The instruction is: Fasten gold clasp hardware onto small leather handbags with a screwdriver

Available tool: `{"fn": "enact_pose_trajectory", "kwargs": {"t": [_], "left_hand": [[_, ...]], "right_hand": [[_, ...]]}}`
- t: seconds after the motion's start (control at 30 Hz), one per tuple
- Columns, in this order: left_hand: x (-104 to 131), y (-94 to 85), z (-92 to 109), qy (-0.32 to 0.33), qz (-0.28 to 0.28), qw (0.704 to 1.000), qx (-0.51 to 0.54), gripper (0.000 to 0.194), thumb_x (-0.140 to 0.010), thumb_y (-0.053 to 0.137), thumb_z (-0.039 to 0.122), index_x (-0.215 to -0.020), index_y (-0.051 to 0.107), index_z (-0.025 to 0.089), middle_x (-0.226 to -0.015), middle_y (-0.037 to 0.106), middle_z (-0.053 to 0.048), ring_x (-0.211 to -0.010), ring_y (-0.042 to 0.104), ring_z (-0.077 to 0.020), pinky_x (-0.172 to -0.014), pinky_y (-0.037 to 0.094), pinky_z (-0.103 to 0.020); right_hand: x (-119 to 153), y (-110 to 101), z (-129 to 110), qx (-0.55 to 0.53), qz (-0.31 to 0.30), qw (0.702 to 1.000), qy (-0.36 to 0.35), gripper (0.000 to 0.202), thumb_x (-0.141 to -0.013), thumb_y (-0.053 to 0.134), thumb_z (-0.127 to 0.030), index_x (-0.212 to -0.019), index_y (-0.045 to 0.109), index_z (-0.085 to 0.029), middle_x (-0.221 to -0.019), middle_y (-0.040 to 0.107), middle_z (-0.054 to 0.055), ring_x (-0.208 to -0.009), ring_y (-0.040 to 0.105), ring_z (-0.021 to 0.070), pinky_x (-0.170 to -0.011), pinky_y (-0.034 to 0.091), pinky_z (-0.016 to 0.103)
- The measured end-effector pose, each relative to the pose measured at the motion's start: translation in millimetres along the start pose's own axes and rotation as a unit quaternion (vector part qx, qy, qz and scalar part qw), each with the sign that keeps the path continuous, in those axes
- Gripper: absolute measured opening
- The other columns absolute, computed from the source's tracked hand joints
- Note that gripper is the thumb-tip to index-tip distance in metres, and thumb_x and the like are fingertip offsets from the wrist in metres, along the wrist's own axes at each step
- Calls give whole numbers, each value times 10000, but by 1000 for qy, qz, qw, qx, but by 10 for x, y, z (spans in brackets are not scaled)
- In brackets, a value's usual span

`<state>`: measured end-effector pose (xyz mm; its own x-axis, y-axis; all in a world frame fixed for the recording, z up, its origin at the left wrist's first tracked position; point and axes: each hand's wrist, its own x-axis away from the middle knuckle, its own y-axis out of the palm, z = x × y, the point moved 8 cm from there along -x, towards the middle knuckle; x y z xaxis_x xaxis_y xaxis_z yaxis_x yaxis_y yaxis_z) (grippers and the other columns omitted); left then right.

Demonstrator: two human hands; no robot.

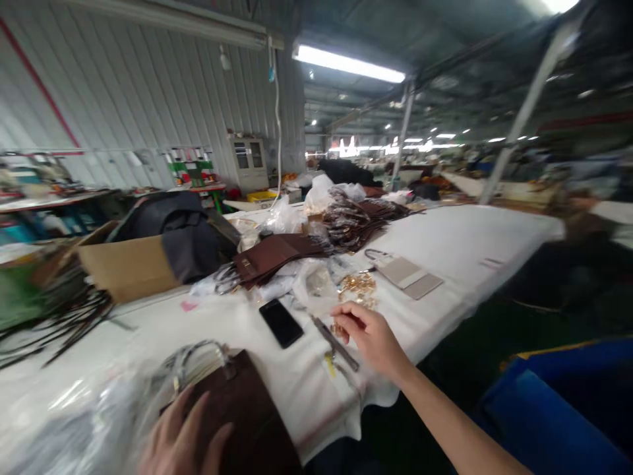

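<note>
A dark brown bag [252, 409] with wrapped handles lies at the near left of the white-covered table. My left hand [185, 435] rests on it with the fingers spread. Over small gold-coloured metal pieces [339, 331], my right hand [363, 330] has thumb and fingers drawn together; what it pinches, if anything, is too small to make out. Just left of that hand lies a long, thin metal tool [336, 344], with a small yellow item [330, 364] beside it. A larger pile of gold pieces [359, 289] sits beyond, and a black phone [280, 322] lies to the left.
Brown leather panels [277, 254] and wrapped brown straps [346, 221] are stacked farther back. A beige-grey bag [410, 276] lies at centre right. At left are a cardboard box [131, 267], black cords [74, 316] and clear plastic [84, 422]. A blue container [554, 415] stands lower right.
</note>
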<state>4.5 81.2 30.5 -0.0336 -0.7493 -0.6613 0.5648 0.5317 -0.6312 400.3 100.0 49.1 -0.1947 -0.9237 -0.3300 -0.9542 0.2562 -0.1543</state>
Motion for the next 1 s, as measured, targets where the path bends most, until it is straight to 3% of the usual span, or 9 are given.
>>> {"fn": "enact_pose_trajectory", "kwargs": {"t": [0.07,0.17,0.27,0.37,0.47,0.63,0.8,0.9,1.0], "left_hand": [[94,-52,58,-19,-42,998,34,328,-988,714,460,-1233,823,271,-1431,763,-153,-1342,693,-456,-1132,592,-688],[187,-137,212,-99,-76,981,148,363,-1032,714,466,-1330,808,280,-1461,756,-135,-1381,694,-402,-1184,584,-619],[353,-42,298,-219,-157,909,318,414,-1031,764,504,-1380,794,284,-1400,798,-121,-1307,759,-350,-1132,634,-496],[518,1,186,-304,-139,846,416,534,-972,838,576,-1362,803,213,-1254,845,-153,-1119,825,-334,-975,699,-433],[578,33,12,-335,-95,828,440,569,-933,876,597,-1274,825,144,-1065,855,-153,-893,823,-284,-808,718,-390],[537,133,-72,-370,-65,796,475,611,-855,956,544,-1283,810,134,-993,838,-116,-813,791,-239,-701,717,-346],[510,149,-94,-364,-49,812,453,479,-911,903,548,-1147,844,136,-924,829,-108,-768,780,-232,-680,713,-336],[530,155,-121,-366,-43,803,468,463,-888,931,532,-1134,849,148,-968,848,-121,-812,808,-252,-732,718,-346],[537,159,-117,-365,-43,794,485,430,-882,942,502,-1131,851,163,-1037,861,-129,-901,837,-286,-817,725,-377]], "right_hand": [[256,631,-182,-36,-82,996,7,257,-1104,672,-472,-1117,796,-247,-822,711,21,-721,650,176,-689,556,293],[499,1399,-377,-76,-174,982,5,225,-1106,684,-439,-1111,820,-259,-914,766,36,-778,693,185,-719,570,293],[559,1961,-420,-123,-224,967,12,192,-1091,695,-396,-1105,825,-254,-1055,819,39,-965,763,211,-864,608,299],[534,2315,-330,-140,-246,959,27,184,-1078,692,-368,-1107,821,-240,-1018,814,32,-920,755,202,-831,601,295],[505,2479,-217,-138,-257,956,31,168,-1061,708,-351,-1108,817,-232,-964,795,24,-856,727,188,-782,578,290],[499,2528,-128,-127,-266,955,22,154,-1055,716,-345,-1096,809,-230,-1002,803,27,-924,744,198,-839,578,300],[518,2470,-79,-111,-251,961,37,202,-1049,742,-410,-1108,815,-231,-997,800,27,-898,733,193,-814,582,294],[565,2444,-78,-135,-267,952,60,281,-1043,763,-477,-1166,824,-231,-1072,821,53,-970,766,216,-854,619,311],[614,2415,-97,-152,-285,943,79,333,-961,870,-444,-1227,818,-250,-1133,835,57,-1028,788,231,-901,647,325]]}}
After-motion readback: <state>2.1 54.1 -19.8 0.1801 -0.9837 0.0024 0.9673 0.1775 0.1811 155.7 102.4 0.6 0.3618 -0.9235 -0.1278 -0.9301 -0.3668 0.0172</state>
